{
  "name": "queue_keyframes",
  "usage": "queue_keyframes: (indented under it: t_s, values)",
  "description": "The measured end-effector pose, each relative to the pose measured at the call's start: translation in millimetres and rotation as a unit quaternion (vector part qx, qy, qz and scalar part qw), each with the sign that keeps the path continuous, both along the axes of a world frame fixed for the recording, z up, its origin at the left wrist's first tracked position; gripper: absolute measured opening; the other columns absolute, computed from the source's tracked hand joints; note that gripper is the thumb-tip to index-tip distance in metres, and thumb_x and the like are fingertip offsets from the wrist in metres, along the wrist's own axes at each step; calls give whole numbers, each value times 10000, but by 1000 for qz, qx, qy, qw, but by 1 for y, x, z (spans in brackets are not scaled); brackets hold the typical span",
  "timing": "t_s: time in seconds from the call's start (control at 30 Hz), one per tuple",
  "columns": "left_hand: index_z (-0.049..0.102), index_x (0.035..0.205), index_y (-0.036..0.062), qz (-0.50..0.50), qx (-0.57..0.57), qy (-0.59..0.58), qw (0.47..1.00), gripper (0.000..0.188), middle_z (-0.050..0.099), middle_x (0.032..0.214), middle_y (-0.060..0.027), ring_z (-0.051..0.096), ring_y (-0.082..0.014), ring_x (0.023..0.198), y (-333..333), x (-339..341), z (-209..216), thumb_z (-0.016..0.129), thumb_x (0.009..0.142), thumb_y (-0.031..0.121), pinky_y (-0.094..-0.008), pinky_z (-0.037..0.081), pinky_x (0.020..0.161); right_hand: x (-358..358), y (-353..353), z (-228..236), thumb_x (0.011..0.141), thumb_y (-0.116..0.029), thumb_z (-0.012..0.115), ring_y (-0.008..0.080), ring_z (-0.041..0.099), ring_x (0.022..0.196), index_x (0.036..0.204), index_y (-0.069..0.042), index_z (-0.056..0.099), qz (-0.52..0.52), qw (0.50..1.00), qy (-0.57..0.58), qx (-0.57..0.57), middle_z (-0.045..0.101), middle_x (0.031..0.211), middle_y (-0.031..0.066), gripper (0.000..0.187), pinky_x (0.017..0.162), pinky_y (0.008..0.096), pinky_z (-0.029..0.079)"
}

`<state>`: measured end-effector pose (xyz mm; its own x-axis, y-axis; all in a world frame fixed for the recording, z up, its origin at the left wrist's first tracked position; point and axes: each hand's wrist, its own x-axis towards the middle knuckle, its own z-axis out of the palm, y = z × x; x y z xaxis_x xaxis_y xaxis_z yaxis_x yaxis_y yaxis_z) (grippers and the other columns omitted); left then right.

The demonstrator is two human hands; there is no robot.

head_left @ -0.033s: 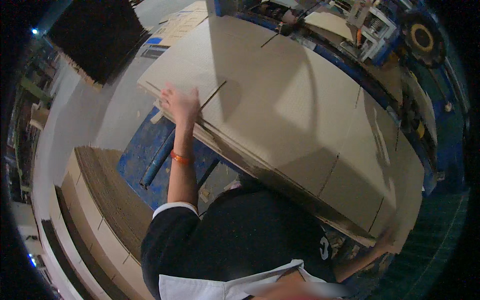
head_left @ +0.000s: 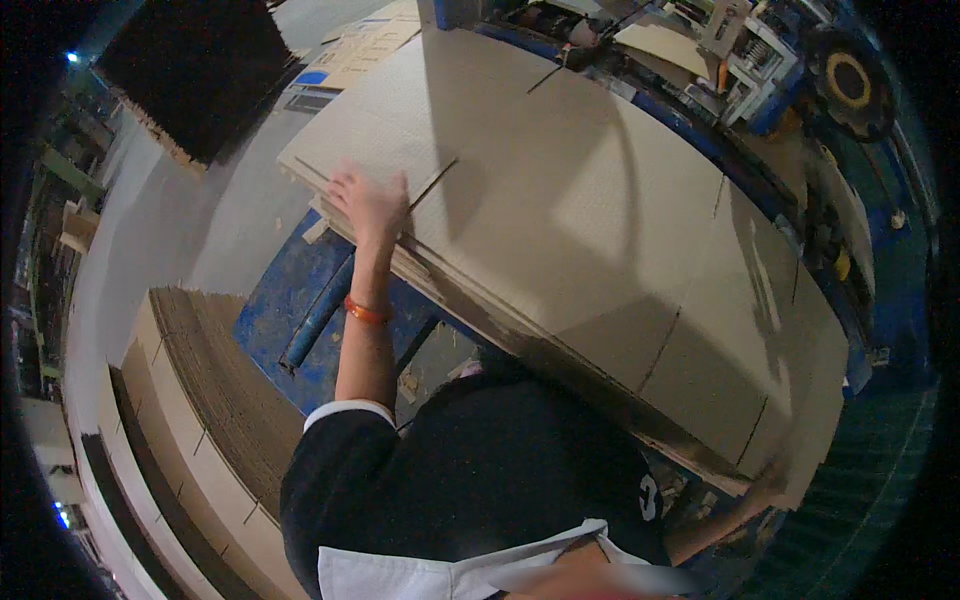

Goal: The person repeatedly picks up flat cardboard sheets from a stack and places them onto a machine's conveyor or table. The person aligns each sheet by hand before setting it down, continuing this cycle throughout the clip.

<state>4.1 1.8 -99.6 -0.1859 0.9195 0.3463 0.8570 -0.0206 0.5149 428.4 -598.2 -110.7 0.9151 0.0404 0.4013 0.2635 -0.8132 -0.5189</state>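
Observation:
A stack of large brown cardboard sheets [head_left: 540, 220], cut with dark slots, lies before me on a blue metal stand [head_left: 290, 290]. My left hand [head_left: 372, 208], with an orange-red bangle on its wrist, rests at the near edge of the top sheet, close to its left end. Its fingers are stretched and its thumb stands apart, beside one slot. At the near right corner of the stack is my right hand [head_left: 768, 490]. It is dim and smeared there, so its fingers cannot be made out.
Blue machinery [head_left: 750, 70] with a dark wheel [head_left: 848, 80] runs along the far side. Piled cardboard [head_left: 215, 400] stands at my lower left. A tall dark stack [head_left: 195, 80] and flat printed cardboard [head_left: 370, 45] lie at the far left. Dark green flooring [head_left: 860, 500] lies right.
Hardly anything differs. My left hand sits very slightly further right in the picture, and the stack appears shifted by about as much.

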Motion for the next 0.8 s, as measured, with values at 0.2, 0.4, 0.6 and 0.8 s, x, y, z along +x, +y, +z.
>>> queue_keyframes:
  t_s: [0.2,0.4,0.6,0.8]
  values:
    - [342,1308,-72,-99,162,-231,954,717,375,1334,-268,329,-384,1259,10,0,32,666,749,238,-399,247,1049,36,-9,-21,877,-341,565,298,520,1066,1292,-26,435,-120,986,20,115,485,1256,197,538,924,422,411]
    - [449,1224,-40,-195,298,-477,803,472,496,1186,-214,489,-308,1093,47,-20,81,593,798,106,-380,362,945,55,-14,11,852,-244,578,266,578,900,1289,-21,429,-184,970,-127,96,514,1226,160,513,773,384,481]
    - [459,1163,32,-217,-66,-677,700,322,540,1021,-103,540,-194,931,78,-40,67,527,848,23,-323,458,798,-4,17,97,854,-105,543,242,532,1020,1240,12,480,65,811,-104,572,541,1184,138,408,891,373,419]
    - [440,1264,35,-367,-18,-545,754,477,535,1111,-97,533,-194,957,-9,-58,60,560,803,1,-298,426,848,-150,64,106,831,-109,591,319,534,1069,1139,40,554,-4,972,-216,96,562,1171,190,344,949,419,391]
